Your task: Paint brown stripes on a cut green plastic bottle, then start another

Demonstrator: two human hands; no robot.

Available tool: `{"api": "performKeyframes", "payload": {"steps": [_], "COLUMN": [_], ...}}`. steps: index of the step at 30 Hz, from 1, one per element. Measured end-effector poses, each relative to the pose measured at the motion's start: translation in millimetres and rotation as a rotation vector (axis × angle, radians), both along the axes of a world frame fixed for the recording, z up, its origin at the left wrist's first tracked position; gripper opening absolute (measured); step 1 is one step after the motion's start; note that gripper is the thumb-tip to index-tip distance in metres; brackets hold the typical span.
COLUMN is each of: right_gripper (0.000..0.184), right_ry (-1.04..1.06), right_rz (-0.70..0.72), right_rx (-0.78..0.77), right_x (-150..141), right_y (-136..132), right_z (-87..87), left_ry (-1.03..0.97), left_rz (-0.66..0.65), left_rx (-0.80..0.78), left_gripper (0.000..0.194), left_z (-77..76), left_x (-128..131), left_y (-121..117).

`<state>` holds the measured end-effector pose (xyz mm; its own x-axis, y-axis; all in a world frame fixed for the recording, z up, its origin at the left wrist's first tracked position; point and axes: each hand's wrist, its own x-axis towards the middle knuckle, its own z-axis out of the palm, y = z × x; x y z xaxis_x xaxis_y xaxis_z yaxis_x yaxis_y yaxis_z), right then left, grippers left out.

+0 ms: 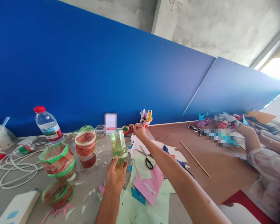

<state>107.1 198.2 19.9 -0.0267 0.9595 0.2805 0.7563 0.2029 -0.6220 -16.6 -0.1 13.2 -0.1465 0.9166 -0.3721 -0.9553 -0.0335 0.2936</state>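
Observation:
My left hand [115, 174] is closed round the base of a cut green-tinted plastic bottle piece [119, 145], holding it upright above the table. My right hand [139, 130] reaches far forward, fingers pinched on a thin red-handled brush [137, 127] next to small paint pots [125, 129] and a red cup of brushes [146, 119]. Black-handled scissors [146, 159] lie on white paper below my right forearm.
Painted bottle sections with green rims [58, 160] [85, 143], a water bottle [48, 124], white cables [12, 165], a white box [18, 207] and coloured paper sheets [149, 183] cover the left table. A wooden stick [194, 158] lies on the brown table. Another person's arm [254, 137] works at right.

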Motion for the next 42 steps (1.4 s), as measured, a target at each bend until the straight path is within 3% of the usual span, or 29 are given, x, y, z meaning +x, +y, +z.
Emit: {"api": "performKeyframes", "payload": {"steps": [3,9,14,18,23,27,29,34,42], "right_gripper": [0.026,0.048,0.057,0.052,0.024,0.026,0.027,0.036,0.040], "right_ry": [0.034,0.060,0.011,-0.069,-0.217,-0.613,-0.731,-0.732,-0.696], "right_rz": [-0.004,0.064,0.106,0.070,0.164,0.194,0.189,0.193,0.152], "right_rx": [0.013,0.014,-0.021,-0.100,-0.216,-0.238,-0.252,-0.273,-0.331], "right_x": [6,21,34,57,90,90,84,79,90], "right_y": [-3,-8,-20,-53,-114,-143,-146,-140,-141], "right_z": [-7.1,-21.1,-17.4,-5.9,5.1,6.0,3.1,-4.1,6.3], "left_ry": [0.007,0.006,0.009,0.021,0.104,0.201,0.231,0.260,0.250], "left_rz": [-0.010,-0.006,-0.012,-0.001,-0.033,-0.050,-0.059,-0.037,-0.061], "left_rx": [-0.006,0.003,0.001,0.022,0.060,0.118,0.134,0.102,0.120], "left_gripper": [0.012,0.012,0.012,0.013,0.013,0.022,0.024,0.021,0.019], "left_z": [0.6,-3.2,-4.6,-4.1,-3.5,-1.3,-1.2,-4.6,-5.4], "left_x": [1,1,1,0,1,4,5,2,1], "left_y": [0,1,1,1,0,-1,-1,2,1]}}
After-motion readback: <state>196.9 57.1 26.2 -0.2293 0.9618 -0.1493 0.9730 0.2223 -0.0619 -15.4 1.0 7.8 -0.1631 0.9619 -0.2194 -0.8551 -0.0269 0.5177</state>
